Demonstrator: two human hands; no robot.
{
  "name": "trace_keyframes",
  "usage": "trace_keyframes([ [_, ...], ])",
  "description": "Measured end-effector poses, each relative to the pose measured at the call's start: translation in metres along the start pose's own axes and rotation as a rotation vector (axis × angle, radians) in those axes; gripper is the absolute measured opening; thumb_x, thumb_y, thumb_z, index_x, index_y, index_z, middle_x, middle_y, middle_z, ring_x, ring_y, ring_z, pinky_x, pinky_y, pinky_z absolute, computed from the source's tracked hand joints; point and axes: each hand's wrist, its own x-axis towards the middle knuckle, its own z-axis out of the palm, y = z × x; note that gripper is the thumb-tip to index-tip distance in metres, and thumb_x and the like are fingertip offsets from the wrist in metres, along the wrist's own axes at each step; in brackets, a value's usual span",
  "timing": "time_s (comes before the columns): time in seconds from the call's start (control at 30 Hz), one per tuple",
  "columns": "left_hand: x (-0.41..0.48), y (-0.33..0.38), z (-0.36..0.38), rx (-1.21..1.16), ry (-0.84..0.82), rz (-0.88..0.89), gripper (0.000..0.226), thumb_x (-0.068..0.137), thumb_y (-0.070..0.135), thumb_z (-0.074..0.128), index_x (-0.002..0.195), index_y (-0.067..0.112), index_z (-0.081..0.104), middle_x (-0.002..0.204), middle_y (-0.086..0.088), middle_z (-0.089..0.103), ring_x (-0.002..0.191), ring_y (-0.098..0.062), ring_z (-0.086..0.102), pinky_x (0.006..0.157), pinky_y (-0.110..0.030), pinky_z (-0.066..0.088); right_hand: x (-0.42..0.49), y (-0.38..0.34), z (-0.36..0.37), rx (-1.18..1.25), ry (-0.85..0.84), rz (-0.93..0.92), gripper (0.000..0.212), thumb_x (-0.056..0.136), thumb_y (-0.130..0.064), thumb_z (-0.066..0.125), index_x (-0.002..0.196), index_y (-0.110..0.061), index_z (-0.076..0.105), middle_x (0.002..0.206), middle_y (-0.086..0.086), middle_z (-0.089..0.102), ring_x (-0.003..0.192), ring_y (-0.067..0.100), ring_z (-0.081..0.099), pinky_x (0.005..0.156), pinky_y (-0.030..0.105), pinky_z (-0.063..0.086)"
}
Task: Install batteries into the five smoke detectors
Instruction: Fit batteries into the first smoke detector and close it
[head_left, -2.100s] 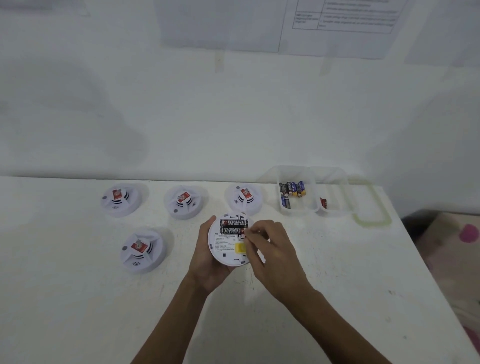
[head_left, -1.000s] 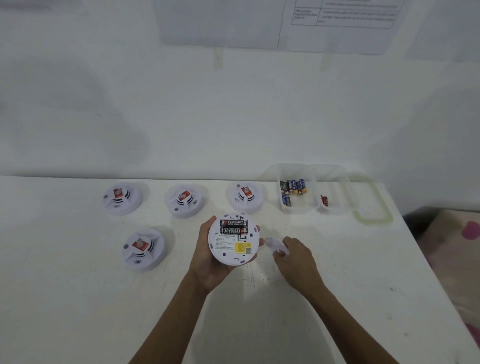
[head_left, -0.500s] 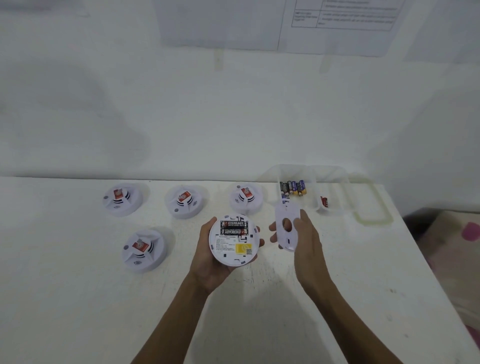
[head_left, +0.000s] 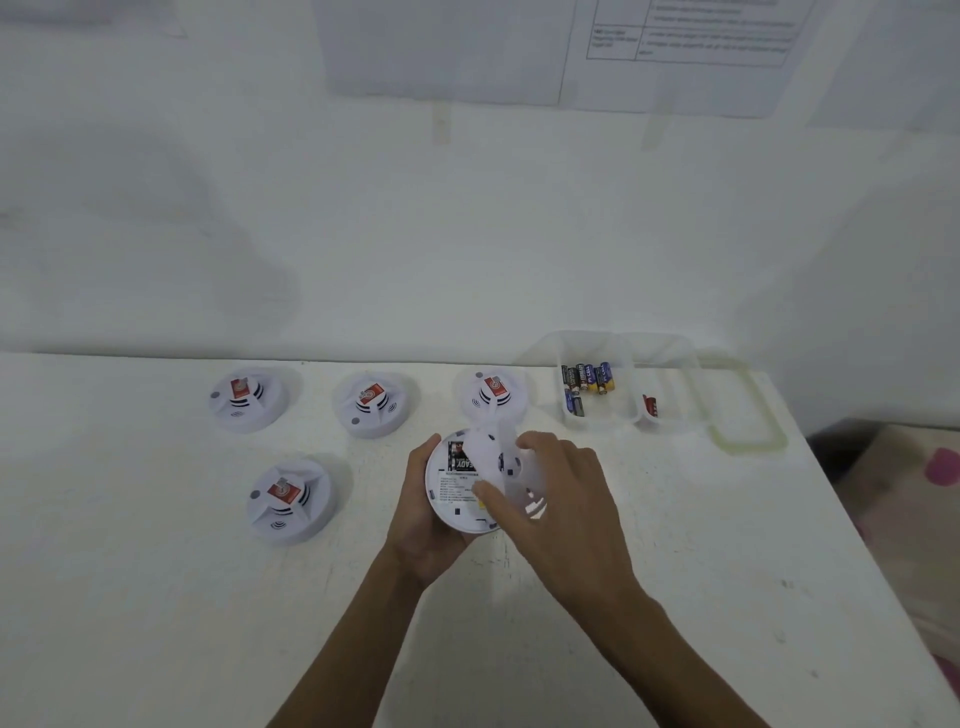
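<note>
Illumination is even, diffuse and cool white, without glare. The table (head_left: 156, 597) and the wall (head_left: 467, 234) render as pale, low-contrast grey-white. A soft shadow lies on the table between the forearms, below the hands. The smoke detectors (head_left: 288, 501) left of the hands each cast a faint shadow up and to the right. A broad dim patch darkens the wall far above and left of the left hand (head_left: 421, 514). The right hand (head_left: 566, 499) and the cover plate (head_left: 485, 452) it holds are smeared by motion. The held detector (head_left: 452, 512) is sharper, its label unreadable. Print on the sheet (head_left: 691, 31) above the hands is soft, its edges leaning with wide-angle distortion.
</note>
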Motion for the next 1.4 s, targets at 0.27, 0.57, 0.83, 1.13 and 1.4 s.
trace_keyframes([
  [0.27, -0.002, 0.000, 0.007, 0.056, 0.052, -0.009, 0.110, 0.038, 0.056, 0.089, 0.131, 0.017, 0.045, 0.127, -0.016, 0.054, 0.112, -0.034, 0.052, 0.099, -0.051, 0.042, -0.002, -0.005, 0.019, -0.338, 0.097, -0.073, 0.052, 0.064, -0.065, 0.057, 0.092, -0.023, 0.069, 0.094, 0.004, 0.070, 0.074, 0.021, 0.067, 0.054, 0.026, 0.056],
  [0.57, -0.010, 0.003, 0.028, 0.066, 0.108, -0.052, 0.071, 0.099, 0.042, 0.013, 0.077, 0.029, 0.079, 0.087, -0.001, 0.075, 0.079, -0.019, 0.072, 0.064, -0.030, 0.059, 0.001, -0.006, 0.031, -0.399, 0.118, -0.091, 0.050, 0.068, -0.065, 0.062, 0.094, -0.024, 0.069, 0.090, 0.005, 0.070, 0.072, 0.020, 0.066, 0.058, 0.029, 0.056],
  [0.83, -0.006, -0.003, 0.017, 0.148, 0.135, 0.024, 0.044, 0.098, 0.040, 0.020, 0.117, 0.017, 0.052, 0.097, -0.003, 0.071, 0.090, -0.023, 0.066, 0.078, -0.033, 0.057, 0.001, -0.008, 0.037, -0.404, 0.115, -0.085, 0.050, 0.068, -0.065, 0.057, 0.096, -0.025, 0.069, 0.089, 0.006, 0.070, 0.069, 0.021, 0.067, 0.056, 0.029, 0.057],
  [1.13, -0.007, -0.003, 0.014, 0.232, 0.116, 0.105, 0.084, 0.060, 0.065, 0.072, 0.124, 0.015, 0.050, 0.102, -0.003, 0.072, 0.093, -0.022, 0.068, 0.079, -0.032, 0.058, 0.001, -0.009, 0.042, -0.398, 0.127, -0.067, 0.048, 0.067, -0.063, 0.062, 0.094, -0.024, 0.071, 0.087, 0.007, 0.070, 0.068, 0.020, 0.069, 0.055, 0.028, 0.056],
  [1.4, -0.011, -0.001, 0.022, 0.228, 0.152, 0.085, 0.045, 0.102, 0.035, 0.015, 0.109, 0.020, 0.057, 0.090, -0.001, 0.074, 0.085, -0.019, 0.070, 0.072, -0.031, 0.059, 0.004, -0.017, 0.044, -0.317, 0.125, 0.058, 0.053, 0.063, -0.063, 0.058, 0.094, -0.022, 0.070, 0.083, 0.007, 0.069, 0.062, 0.022, 0.068, 0.053, 0.028, 0.055],
])
